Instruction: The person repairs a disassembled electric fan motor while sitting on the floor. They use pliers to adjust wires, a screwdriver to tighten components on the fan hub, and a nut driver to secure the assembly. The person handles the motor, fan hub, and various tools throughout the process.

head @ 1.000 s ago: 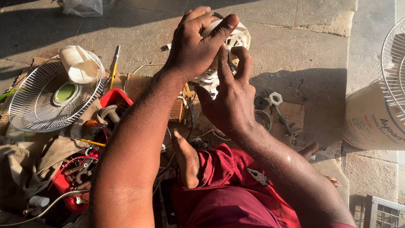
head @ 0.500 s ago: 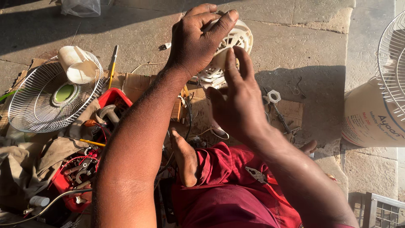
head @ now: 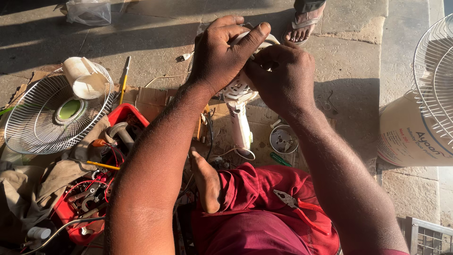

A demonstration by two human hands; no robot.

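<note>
Both hands grip a white fan part (head: 238, 92). The left hand (head: 222, 52) has its fingers wrapped over the top. The right hand (head: 283, 75) has its fingers clamped on the side.

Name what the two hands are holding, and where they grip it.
Both the left hand and right hand clasp the white fan motor housing around its top end.

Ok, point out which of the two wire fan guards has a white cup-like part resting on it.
The wire fan guard lying flat on the ground at far left; a white cup-like part rests on its upper rim. The other guard, at the right edge, carries nothing.
</note>
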